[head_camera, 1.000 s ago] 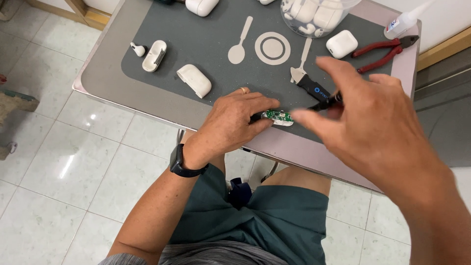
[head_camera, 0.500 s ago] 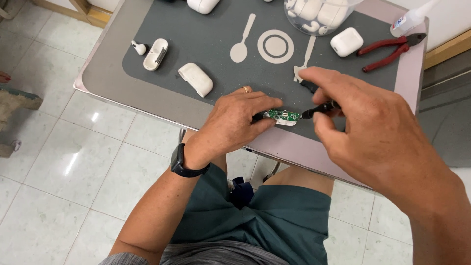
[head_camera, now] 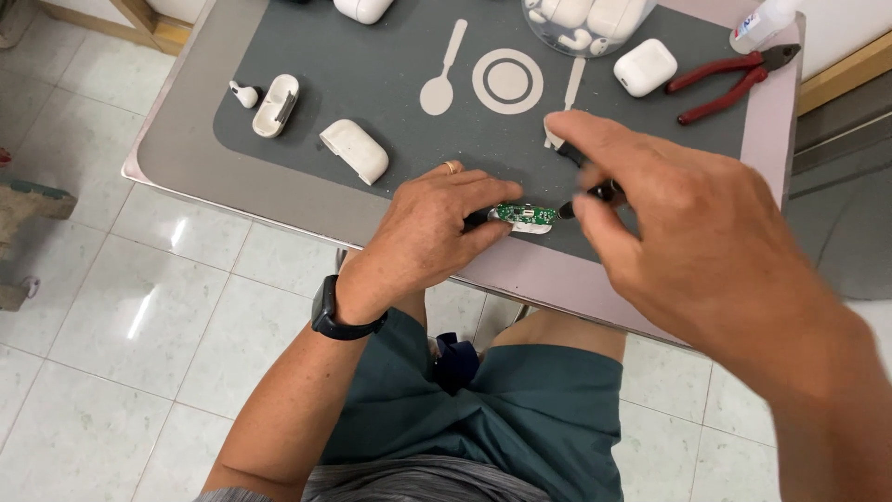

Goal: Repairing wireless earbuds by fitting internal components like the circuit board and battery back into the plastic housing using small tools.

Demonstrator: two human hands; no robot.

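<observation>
Circuit board (head_camera: pixel 526 215), small and green, sits near the front edge of the grey mat (head_camera: pixel 372 65) on the counter (head_camera: pixel 167 158), pinched in the grip of the left hand (head_camera: pixel 429 232), whose fingers are clamped on its left end. The right hand (head_camera: pixel 683 237) is closed around a dark tool (head_camera: pixel 595 192) whose tip meets the board's right end. Compared with half a second ago, the right hand has drawn slightly to the right, uncovering more of the tool; the board and left hand stay put. A white case (head_camera: pixel 355 150) lies well apart, red pliers (head_camera: pixel 729 79) at the far corner.
</observation>
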